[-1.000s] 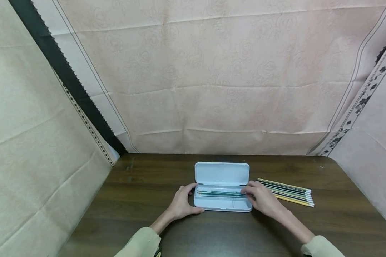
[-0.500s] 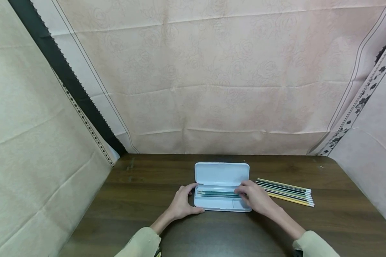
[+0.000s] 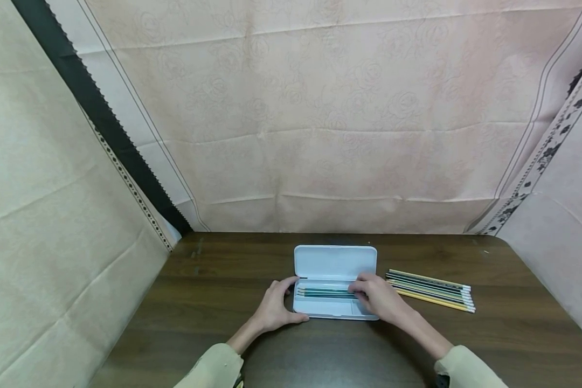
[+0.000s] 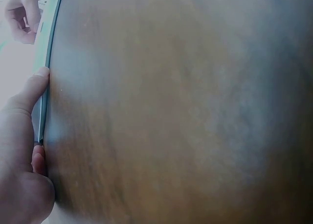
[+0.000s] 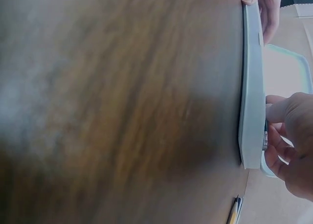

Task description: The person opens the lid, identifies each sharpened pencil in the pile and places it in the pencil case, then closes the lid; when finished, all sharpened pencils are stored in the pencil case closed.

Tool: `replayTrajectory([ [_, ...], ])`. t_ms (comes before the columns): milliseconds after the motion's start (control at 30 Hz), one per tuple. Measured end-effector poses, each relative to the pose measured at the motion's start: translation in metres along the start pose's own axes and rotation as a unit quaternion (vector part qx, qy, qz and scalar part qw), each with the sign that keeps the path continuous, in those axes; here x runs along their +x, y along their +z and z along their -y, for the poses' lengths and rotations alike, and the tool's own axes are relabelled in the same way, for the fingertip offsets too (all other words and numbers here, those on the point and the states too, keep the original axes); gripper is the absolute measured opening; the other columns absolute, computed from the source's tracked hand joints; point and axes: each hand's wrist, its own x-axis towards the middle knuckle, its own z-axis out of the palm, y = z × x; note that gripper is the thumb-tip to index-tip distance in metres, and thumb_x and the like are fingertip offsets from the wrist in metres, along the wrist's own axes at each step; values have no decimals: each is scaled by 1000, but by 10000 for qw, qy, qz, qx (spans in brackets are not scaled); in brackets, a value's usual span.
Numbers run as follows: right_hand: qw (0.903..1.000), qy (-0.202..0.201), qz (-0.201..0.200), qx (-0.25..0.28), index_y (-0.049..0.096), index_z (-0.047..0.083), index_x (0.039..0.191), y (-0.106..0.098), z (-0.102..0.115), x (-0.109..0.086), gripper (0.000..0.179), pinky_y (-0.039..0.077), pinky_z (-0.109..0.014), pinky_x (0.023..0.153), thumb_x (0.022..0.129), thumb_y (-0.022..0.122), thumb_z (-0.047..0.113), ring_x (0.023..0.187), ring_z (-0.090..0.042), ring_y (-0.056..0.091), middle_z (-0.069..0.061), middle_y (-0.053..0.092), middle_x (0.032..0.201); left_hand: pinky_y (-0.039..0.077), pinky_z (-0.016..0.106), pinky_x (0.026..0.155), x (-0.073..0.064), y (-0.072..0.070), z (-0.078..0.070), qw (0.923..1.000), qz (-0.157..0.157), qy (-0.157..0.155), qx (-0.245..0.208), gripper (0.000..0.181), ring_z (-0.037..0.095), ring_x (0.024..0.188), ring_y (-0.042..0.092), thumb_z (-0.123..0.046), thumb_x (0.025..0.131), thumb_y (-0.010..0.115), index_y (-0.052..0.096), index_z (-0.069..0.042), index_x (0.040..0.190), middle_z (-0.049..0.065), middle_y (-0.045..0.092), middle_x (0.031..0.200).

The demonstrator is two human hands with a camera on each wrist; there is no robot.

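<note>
1 open case [image 3: 322, 308]; inner pencils [image 3: 322, 293], outer pencils [image 3: 434, 291] too bunched to count. Left hand [image 3: 273, 307], wide grip, holds case end; right hand [image 3: 379, 297] curled, pinching inner pencils.

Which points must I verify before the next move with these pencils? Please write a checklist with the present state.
1. Lid raised, case open: ok.
2. Left hand gripping the case's left end: ok.
3. Inside pencils lying lengthwise in the case: ok.
4. Their right ends properly seated: cannot tell, the right hand covers them in the head view.
5. Right hand clear of the case: not ok, its fingers are inside.
6. Loose pencils lying together, right of the case: ok.
</note>
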Motion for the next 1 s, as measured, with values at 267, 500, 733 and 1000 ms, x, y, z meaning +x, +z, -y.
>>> replayTrajectory([
  [267, 9999, 42, 50, 117, 78, 11, 95, -1, 0, -1, 19, 53, -31, 72, 81, 80, -2, 78, -12, 53, 2, 63, 90, 45, 39, 84, 0, 0, 0, 10000, 2, -28, -31, 91, 20, 106, 48, -48, 71, 89, 49, -13, 144, 3, 56, 126],
  [500, 9996, 208, -143, 125, 77, 10, 96, -8, -5, -3, 19, 54, -34, 75, 81, 81, -2, 83, -14, 56, 0, 63, 93, 44, 39, 84, 1, 0, -1, 10000, -36, 44, 41, 91, 19, 105, 49, -48, 71, 89, 49, -12, 144, 3, 57, 126],
  [733, 9962, 677, -510, 221, 77, 8, 97, -31, -26, -24, 22, 53, -33, 68, 80, 78, -6, 77, -11, 58, 2, 65, 90, 44, 39, 82, 2, 0, -1, 10000, -35, 27, 7, 91, 20, 104, 49, -47, 71, 90, 50, -11, 144, 4, 56, 123],
  [1000, 9933, 641, -955, -117, 75, 10, 90, -47, -55, -66, 26, 49, -30, 60, 73, 81, -10, 70, -5, 54, 8, 61, 83, 44, 39, 82, 2, 0, -2, 10000, 8, -71, 10, 91, 21, 105, 48, -47, 71, 89, 49, -13, 144, 5, 55, 121],
])
